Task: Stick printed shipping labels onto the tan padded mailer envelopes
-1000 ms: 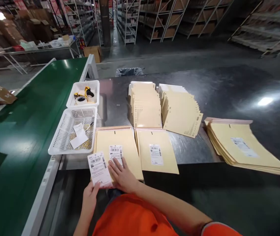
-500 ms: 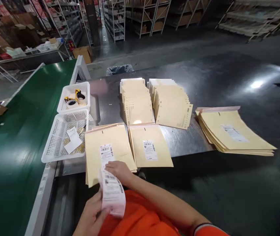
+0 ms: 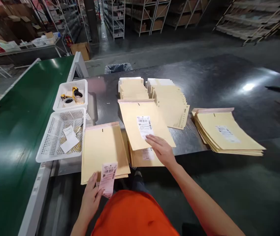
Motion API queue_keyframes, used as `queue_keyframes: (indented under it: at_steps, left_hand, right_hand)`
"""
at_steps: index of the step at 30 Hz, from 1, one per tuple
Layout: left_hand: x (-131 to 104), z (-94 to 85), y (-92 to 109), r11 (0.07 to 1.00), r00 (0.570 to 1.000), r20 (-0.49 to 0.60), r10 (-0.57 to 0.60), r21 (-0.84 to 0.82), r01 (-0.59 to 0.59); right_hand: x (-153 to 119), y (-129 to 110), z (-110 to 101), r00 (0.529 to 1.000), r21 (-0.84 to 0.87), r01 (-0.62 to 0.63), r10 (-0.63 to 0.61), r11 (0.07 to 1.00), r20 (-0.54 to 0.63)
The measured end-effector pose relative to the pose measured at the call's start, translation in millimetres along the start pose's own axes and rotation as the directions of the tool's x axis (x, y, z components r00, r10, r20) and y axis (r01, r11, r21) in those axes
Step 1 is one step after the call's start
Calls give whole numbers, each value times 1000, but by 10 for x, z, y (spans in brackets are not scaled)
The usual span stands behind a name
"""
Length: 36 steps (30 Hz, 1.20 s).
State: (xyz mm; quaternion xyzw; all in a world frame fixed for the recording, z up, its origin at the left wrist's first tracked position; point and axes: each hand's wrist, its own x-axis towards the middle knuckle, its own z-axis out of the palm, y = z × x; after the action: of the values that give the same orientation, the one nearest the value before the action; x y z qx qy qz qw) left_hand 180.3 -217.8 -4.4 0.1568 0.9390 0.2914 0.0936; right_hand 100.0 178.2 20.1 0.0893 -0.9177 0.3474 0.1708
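Note:
My left hand [image 3: 90,196] holds a strip of printed shipping labels [image 3: 107,178] at the near edge of a stack of blank padded envelopes [image 3: 102,147]. My right hand [image 3: 161,149] grips the near edge of a labelled envelope [image 3: 144,123] and holds it tilted over the pile of labelled envelopes [image 3: 142,157] to the right of the blank stack. The envelope's label faces up.
The steel table [image 3: 204,88] carries two fanned rows of envelopes [image 3: 169,98] at the back and a labelled pile [image 3: 226,132] at the right. Two white baskets [image 3: 61,137] stand at the left beside a green conveyor belt [image 3: 19,131]. A bin [image 3: 117,68] is behind the table.
My right hand has lifted the labelled envelope off the left stack and carried it right, over the other pile. My left hand has kept the label strip, now held lower.

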Motion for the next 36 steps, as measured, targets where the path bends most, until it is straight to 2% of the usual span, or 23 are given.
queue_keyframes:
  at_steps: [2, 4, 6, 7, 8, 10, 11, 13, 14, 16, 18, 20, 21, 23, 25, 27, 29, 31, 33, 36]
  left_hand:
    - [-39, -56, 39, 999, 998, -59, -30, -42, 28]
    - [-49, -150, 134, 993, 992, -109, -65, -110, 53]
    - [-14, -259, 291, 977, 989, -111, -98, -199, 74]
    - [20, -306, 386, 965, 990, -90, -110, -248, 84]
    - [62, -342, 484, 951, 991, -61, -116, -294, 93]
    - [146, -363, 662, 923, 994, -1, -107, -372, 99]
    - [176, -347, 729, 912, 995, 27, -94, -400, 97]
    - [196, -278, 798, 895, 994, 86, -67, -435, 98]
    - [185, -235, 798, 889, 991, 115, -65, -444, 110]
    - [144, -161, 746, 877, 985, 135, -105, -455, 155]
    - [123, -138, 671, 838, 975, 54, -215, -503, 213]
    - [163, -188, 629, 738, 948, -31, -316, -636, 225]
    - [207, -236, 630, 671, 940, -32, -339, -709, 217]
    - [321, -347, 663, 557, 943, 41, -330, -798, 229]
    - [430, -425, 709, 534, 935, 92, -342, -800, 274]
    - [494, -415, 725, 558, 905, 60, -422, -769, 311]
    - [502, -306, 683, 555, 857, 0, -515, -762, 333]
    - [449, -127, 582, 495, 800, 0, -599, -786, 371]
    - [330, 69, 446, 421, 759, 52, -649, -806, 416]
    - [23, 288, 274, 280, 736, 232, -636, -819, 501]
  right_hand:
    - [-350, 294, 186, 979, -140, 32, -3, 990, 204]
    - [-649, 487, 423, 930, -217, 28, 54, 976, 362]
    - [-785, 514, 595, 901, -230, -1, 101, 973, 422]
    - [-773, 452, 638, 909, -200, -40, 118, 979, 400]
    - [-708, 338, 652, 925, -130, -90, 132, 987, 355]
    - [-460, -28, 620, 954, 140, -190, 149, 972, 259]
    - [-306, -260, 589, 960, 315, -223, 151, 923, 237]
    - [-19, -753, 531, 953, 601, -271, 120, 752, 279]
    - [89, -983, 510, 942, 650, -309, 131, 695, 308]
    - [201, -1357, 493, 935, 647, -335, 155, 685, 319]
    - [181, -1590, 503, 949, 594, -278, 121, 755, 291]
    - [82, -1708, 533, 963, 549, -151, -3, 822, 271]
    - [27, -1740, 554, 962, 528, -83, -70, 845, 264]
    - [-59, -1782, 606, 955, 475, 9, -148, 880, 257]
    - [-82, -1813, 672, 961, 436, 0, -120, 900, 248]
    - [-35, -1824, 764, 969, 461, -96, -22, 882, 246]
    - [78, -1787, 899, 962, 522, -198, 63, 830, 265]
    - [249, -1680, 1088, 952, 545, -268, 131, 794, 277]
    - [460, -1512, 1314, 946, 482, -306, 205, 821, 251]
    - [770, -1236, 1634, 952, 230, -292, 259, 928, 165]
